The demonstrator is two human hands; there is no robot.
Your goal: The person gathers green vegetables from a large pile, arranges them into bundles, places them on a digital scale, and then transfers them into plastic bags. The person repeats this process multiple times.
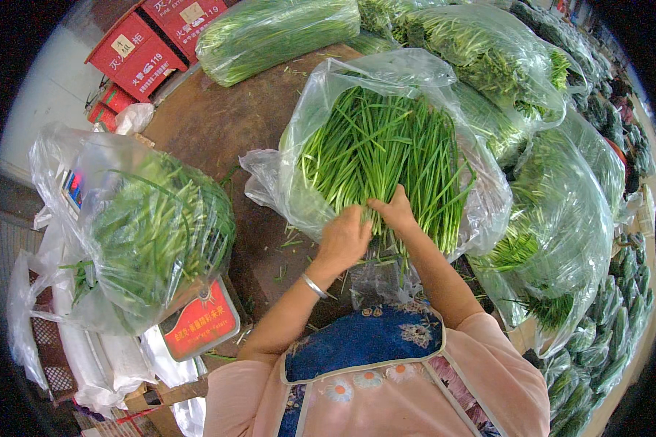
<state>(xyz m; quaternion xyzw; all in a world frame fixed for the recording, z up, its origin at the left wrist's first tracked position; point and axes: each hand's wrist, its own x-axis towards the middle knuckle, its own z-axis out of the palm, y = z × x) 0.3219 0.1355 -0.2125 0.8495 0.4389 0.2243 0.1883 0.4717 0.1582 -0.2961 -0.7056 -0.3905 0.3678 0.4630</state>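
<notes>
Long green garlic chives (380, 139) fan out inside an opened clear plastic bag (306, 180) on a brown tabletop (197, 109). At the near, pale ends of the stalks, my left hand (345, 235) is closed around some of them; a silver bangle circles that wrist. My right hand (396, 212) grips the bundle just beside it, with the thumb pointing toward the left hand. The two hands are close together, and their fingertips are partly hidden among the stalks. Loose cut bits of stalk lie on the table around my forearms.
On the left, a filled plastic bag of greens (158, 229) rests on a scale with a red plate (202, 325) and a lit display (73, 190). More bagged greens (563, 218) crowd the right and far sides. Red fire-equipment boxes (136, 57) stand beyond the table.
</notes>
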